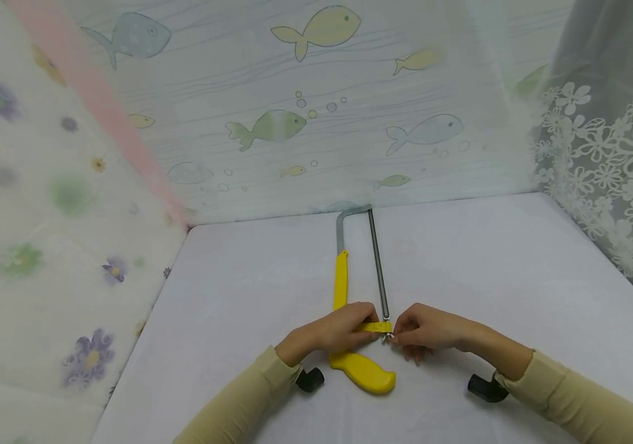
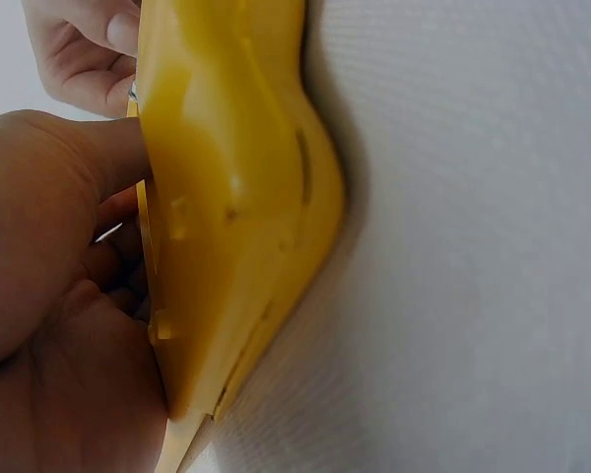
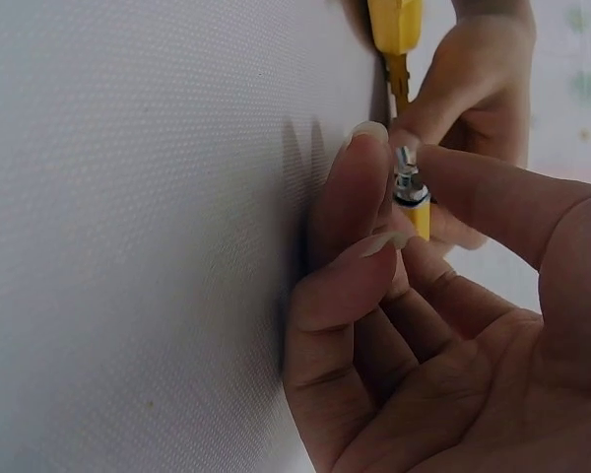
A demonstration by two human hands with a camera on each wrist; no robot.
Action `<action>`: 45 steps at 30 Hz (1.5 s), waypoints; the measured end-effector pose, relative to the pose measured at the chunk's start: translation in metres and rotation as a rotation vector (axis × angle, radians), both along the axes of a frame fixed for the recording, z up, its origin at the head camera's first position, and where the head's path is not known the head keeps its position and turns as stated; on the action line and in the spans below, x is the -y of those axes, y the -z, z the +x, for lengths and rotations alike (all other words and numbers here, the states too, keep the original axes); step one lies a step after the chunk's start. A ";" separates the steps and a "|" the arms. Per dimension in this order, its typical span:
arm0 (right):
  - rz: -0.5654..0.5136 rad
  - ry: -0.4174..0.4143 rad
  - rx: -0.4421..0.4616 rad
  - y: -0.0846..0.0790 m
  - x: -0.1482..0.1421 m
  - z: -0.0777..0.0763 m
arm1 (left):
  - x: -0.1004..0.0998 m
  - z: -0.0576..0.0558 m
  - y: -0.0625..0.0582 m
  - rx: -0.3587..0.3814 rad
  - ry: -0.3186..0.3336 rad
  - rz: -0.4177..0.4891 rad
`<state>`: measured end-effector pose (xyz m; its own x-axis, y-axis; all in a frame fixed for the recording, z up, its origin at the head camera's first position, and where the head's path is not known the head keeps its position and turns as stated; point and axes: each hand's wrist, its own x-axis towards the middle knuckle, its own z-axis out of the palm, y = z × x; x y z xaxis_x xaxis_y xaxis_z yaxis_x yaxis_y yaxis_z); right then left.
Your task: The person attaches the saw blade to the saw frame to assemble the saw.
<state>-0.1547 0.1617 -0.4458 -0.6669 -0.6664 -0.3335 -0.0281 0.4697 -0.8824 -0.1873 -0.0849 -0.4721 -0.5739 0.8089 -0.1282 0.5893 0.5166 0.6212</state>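
Note:
A hacksaw (image 1: pixel 341 279) with a yellow grip and grey metal front lies on the white-covered table, its front end pointing away from me. Its straight blade side (image 1: pixel 377 265) runs along the right. My left hand (image 1: pixel 341 332) holds the yellow frame just ahead of the handle (image 1: pixel 365 374), thumb and fingers around the short crosspiece. At the end of that crosspiece sits a small silver wing nut (image 3: pixel 406 177). The thumb and fingertips of my right hand (image 1: pixel 433 327) pinch at this nut, with the other fingers curled beneath.
White cloth covers the table (image 1: pixel 488 265). A fish-print curtain (image 1: pixel 316 92) hangs along the back edge, a flowered one (image 1: pixel 33 246) on the left and lace (image 1: pixel 622 160) on the right. Black wrist devices (image 1: pixel 487 388) sit under both forearms.

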 end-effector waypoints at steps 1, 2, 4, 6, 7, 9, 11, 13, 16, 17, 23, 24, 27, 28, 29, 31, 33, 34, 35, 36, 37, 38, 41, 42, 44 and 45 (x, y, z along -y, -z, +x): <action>0.001 -0.002 -0.008 0.000 0.000 0.000 | 0.000 0.000 0.000 -0.003 0.000 -0.001; 0.001 -0.002 -0.016 0.000 -0.001 0.000 | 0.000 0.000 0.001 -0.001 0.000 -0.002; 0.003 -0.003 -0.033 0.001 -0.001 0.000 | 0.000 0.000 0.001 0.001 -0.001 -0.001; 0.002 -0.002 -0.045 0.001 -0.001 0.000 | 0.000 0.000 0.001 -0.002 0.000 0.000; 0.003 -0.003 -0.049 0.002 -0.001 0.000 | 0.000 0.001 0.001 0.000 0.000 0.001; 0.002 -0.006 -0.051 0.002 -0.001 0.000 | 0.000 0.001 0.001 0.000 0.000 0.003; 0.000 -0.008 -0.049 0.002 -0.001 0.000 | 0.000 0.001 0.001 -0.006 0.001 0.003; 0.000 -0.012 -0.048 0.002 0.000 0.000 | 0.000 0.001 0.001 -0.009 0.003 0.004; -0.004 -0.015 -0.042 0.002 0.000 0.000 | 0.000 0.001 0.000 -0.015 0.006 0.006; -0.008 -0.015 -0.038 0.002 0.001 -0.001 | 0.001 0.001 0.000 -0.016 0.007 0.007; -0.002 -0.002 -0.016 0.003 0.004 -0.001 | 0.001 0.001 -0.001 -0.008 0.011 0.004; 0.004 0.000 -0.016 0.003 0.004 -0.001 | 0.001 0.001 -0.002 -0.008 0.011 0.002; 0.018 0.008 -0.022 0.003 0.006 -0.001 | 0.001 0.001 -0.001 -0.012 0.011 -0.002; 0.023 0.011 -0.024 0.003 0.006 -0.001 | 0.001 0.001 -0.001 -0.013 0.011 -0.003; 0.027 0.014 -0.025 0.003 0.007 -0.001 | 0.001 0.001 -0.001 -0.012 0.012 -0.002; 0.034 0.020 -0.027 0.002 0.008 -0.001 | 0.001 0.001 -0.001 -0.011 0.013 -0.001; 0.037 0.021 -0.028 0.002 0.009 -0.001 | 0.001 0.001 -0.001 -0.012 0.015 0.000; 0.037 0.021 -0.026 0.001 0.009 0.000 | 0.001 0.001 -0.001 -0.010 0.015 0.001; 0.036 0.021 -0.024 0.001 0.009 0.000 | 0.001 0.001 -0.001 -0.010 0.015 0.001; 0.034 0.020 -0.023 0.001 0.009 0.000 | 0.001 0.001 -0.001 -0.008 0.013 0.002; 0.034 0.019 -0.021 0.001 0.009 0.000 | 0.001 0.001 -0.001 -0.009 0.013 0.001; 0.034 0.019 -0.021 0.001 0.009 0.000 | 0.001 0.001 -0.001 -0.008 0.012 0.001; 0.039 0.022 -0.022 -0.001 0.009 0.000 | 0.001 0.001 -0.001 -0.006 0.006 -0.002; 0.041 0.023 -0.023 -0.001 0.008 0.001 | 0.002 0.001 -0.001 -0.006 0.006 -0.003; 0.044 0.025 -0.025 -0.002 0.008 0.001 | 0.002 0.001 -0.001 -0.008 0.007 -0.003; 0.044 0.025 -0.025 -0.003 0.007 0.001 | 0.002 0.001 -0.001 -0.009 0.008 -0.002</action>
<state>-0.1535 0.1543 -0.4433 -0.6917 -0.6344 -0.3451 -0.0375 0.5087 -0.8602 -0.1863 -0.0866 -0.4712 -0.5688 0.8128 -0.1253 0.5984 0.5135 0.6150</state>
